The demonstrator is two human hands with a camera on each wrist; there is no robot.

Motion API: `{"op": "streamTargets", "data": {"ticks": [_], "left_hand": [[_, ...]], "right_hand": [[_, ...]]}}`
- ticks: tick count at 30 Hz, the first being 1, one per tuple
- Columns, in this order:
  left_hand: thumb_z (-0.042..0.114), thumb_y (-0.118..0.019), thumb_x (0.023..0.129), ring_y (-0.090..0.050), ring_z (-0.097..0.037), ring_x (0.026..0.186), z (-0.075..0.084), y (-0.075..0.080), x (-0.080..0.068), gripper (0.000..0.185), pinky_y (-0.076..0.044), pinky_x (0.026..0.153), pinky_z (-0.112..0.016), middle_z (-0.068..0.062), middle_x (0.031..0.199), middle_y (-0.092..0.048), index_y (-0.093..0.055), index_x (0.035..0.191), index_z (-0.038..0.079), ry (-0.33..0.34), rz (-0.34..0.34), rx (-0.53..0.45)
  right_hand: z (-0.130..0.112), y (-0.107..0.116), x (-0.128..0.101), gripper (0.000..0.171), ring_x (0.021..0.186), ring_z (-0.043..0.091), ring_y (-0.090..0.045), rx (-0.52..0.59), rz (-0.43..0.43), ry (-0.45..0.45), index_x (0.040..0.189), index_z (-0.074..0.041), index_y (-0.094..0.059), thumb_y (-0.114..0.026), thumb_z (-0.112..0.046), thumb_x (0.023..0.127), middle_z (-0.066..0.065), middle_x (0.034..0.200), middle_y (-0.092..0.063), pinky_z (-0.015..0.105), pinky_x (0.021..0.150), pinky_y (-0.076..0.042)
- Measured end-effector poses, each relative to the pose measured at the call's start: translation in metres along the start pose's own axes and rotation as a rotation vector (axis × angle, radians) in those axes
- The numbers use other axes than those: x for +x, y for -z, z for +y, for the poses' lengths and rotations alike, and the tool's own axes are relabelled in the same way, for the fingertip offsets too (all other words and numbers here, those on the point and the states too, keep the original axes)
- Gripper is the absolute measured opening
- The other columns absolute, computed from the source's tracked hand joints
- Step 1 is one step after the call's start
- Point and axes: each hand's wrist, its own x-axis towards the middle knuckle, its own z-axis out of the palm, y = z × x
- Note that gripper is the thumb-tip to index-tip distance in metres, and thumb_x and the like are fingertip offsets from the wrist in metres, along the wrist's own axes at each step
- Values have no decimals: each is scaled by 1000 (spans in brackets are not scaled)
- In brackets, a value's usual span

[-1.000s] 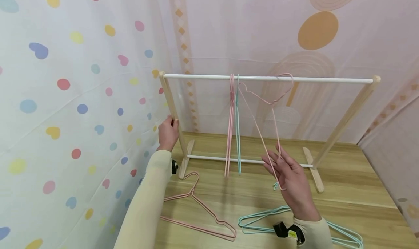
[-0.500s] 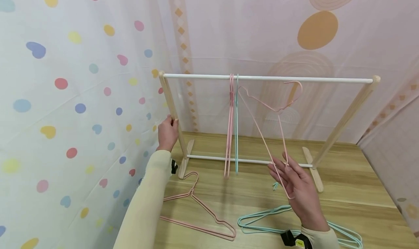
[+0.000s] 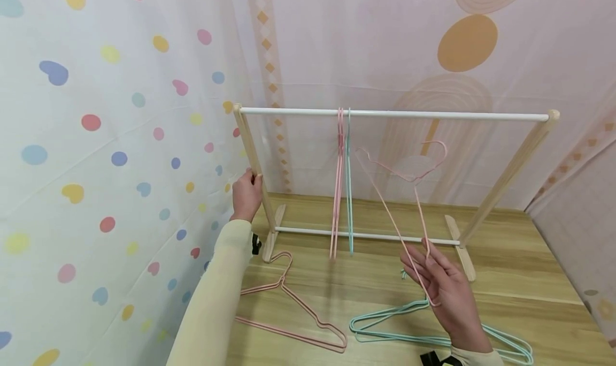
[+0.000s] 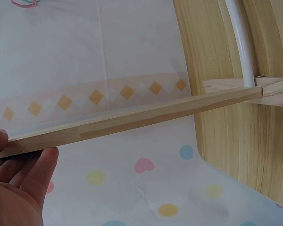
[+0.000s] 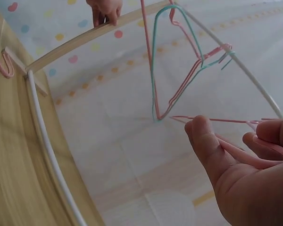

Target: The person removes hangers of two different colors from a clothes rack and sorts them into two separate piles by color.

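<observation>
My left hand (image 3: 247, 196) grips the left wooden post (image 3: 249, 146) of a small clothes rack; in the left wrist view its thumb and fingers pinch that post. On the right, my right hand (image 3: 445, 288) holds a pink hanger (image 3: 391, 205) by one end, thumb against the wire. Its hook points up, below the white top rail (image 3: 462, 115) and apart from it. From the rail's middle hang pink hangers (image 3: 338, 195) side by side with a mint hanger (image 3: 349, 195). The right wrist view shows the held hanger's wire (image 5: 245, 155) running across my palm.
Pink hangers (image 3: 308, 310) lie on the wooden table at the front left, near the rack's left foot (image 3: 270, 245). Several mint hangers (image 3: 385, 323) lie stacked under my right forearm. A white lower bar (image 3: 308, 231) joins the rack's feet. Patterned curtains stand behind and at the left.
My right hand has moved down and to the right with the pink hanger, whose hook has dropped from the top rail's level to below it. My left hand has stayed on the post.
</observation>
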Motion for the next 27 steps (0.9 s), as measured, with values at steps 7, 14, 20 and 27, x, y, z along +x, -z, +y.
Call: {"op": "streamTargets", "data": {"ticks": [7,14,20,27], "left_hand": [[19,-52,103,-49,-28,60,-1,0,0,24,-40,56,-37,-14,70,-52,-53,86,2,6,0,6],[19,-52,103,-49,-28,59,-1,-1,0,25,-40,55,-38,-14,70,-51,-53,85,2,-1,4,1],[18,-53,102,-48,-28,58,-3,-3,1,24,-40,55,-38,-13,69,-51,-53,85,2,-16,15,2],[19,-52,103,-50,-28,58,-5,-3,1,24,-41,54,-38,-14,70,-52,-54,87,1,-19,19,4]], "right_hand": [[16,15,0,38,113,32,-59,7,26,-138,131,-19,-59,-35,-3,106,17,123,-62,40,92,-46],[30,24,-3,33,114,37,-57,38,10,-291,128,-19,-59,-38,-5,106,23,126,-58,42,93,-45],[42,30,-2,37,118,43,-52,118,-101,-401,134,-15,-55,-33,-3,107,26,130,-54,43,96,-42],[59,35,-3,47,120,46,-49,161,-201,-477,150,8,-16,-31,-4,107,29,132,-51,46,98,-39]]}}
